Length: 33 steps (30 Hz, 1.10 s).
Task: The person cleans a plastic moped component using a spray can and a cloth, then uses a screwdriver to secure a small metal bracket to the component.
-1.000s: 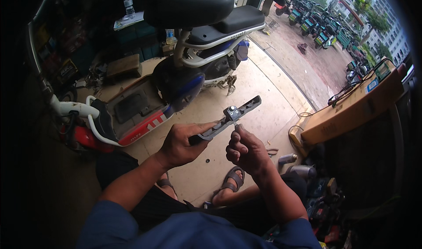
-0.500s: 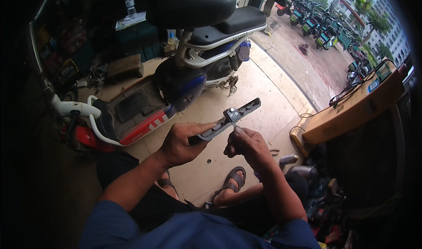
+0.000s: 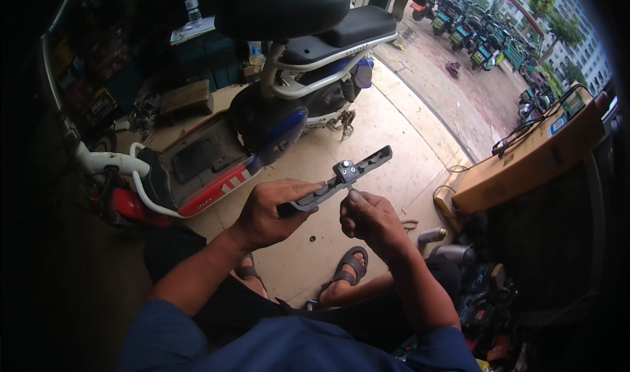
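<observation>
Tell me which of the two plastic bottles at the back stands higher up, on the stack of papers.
The clear bottle at the far left, standing on the papers. The other bottle stands lower and further right, just behind the scooter.

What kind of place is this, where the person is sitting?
Probably a small repair shop for electric scooters, open to the street. A blue scooter stands on the tiled floor, tools and parts lie around, and more small vehicles are parked outside. The left hand holds a long grey part; the right hand works at it.

Blue short sleeves point(image 3: 197, 332), black trousers point(image 3: 367, 316), dark strap sandals point(image 3: 351, 267), bare forearms.
</observation>
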Each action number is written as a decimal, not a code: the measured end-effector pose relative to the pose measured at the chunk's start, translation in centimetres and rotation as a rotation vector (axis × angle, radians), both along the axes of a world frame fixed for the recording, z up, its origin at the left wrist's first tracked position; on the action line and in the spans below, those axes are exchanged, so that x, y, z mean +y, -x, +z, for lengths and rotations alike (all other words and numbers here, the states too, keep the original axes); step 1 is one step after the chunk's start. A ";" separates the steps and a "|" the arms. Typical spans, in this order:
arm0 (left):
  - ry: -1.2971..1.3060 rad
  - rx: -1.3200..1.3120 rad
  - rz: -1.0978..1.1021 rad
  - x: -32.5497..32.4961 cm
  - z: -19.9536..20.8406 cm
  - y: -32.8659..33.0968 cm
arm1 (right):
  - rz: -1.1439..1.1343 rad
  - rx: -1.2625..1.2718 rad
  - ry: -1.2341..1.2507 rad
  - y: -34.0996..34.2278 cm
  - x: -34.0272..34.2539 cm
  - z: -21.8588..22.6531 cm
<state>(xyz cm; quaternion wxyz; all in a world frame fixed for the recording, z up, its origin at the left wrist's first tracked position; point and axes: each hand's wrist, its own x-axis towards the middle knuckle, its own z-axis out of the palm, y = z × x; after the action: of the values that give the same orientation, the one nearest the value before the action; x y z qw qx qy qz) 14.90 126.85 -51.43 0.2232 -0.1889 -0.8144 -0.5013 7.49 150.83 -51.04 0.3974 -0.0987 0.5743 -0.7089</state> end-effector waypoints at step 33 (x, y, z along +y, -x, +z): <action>-0.121 -0.307 0.186 1.6 -1.0 -0.4 | -0.164 1.296 -0.643 0.6 -1.3 -3.2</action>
<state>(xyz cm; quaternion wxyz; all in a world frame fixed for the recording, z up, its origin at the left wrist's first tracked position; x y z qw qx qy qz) 15.35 128.48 -52.47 0.1527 -0.0206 -0.8211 -0.5496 6.89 149.55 -54.26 -0.0676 -0.3340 0.8797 -0.3316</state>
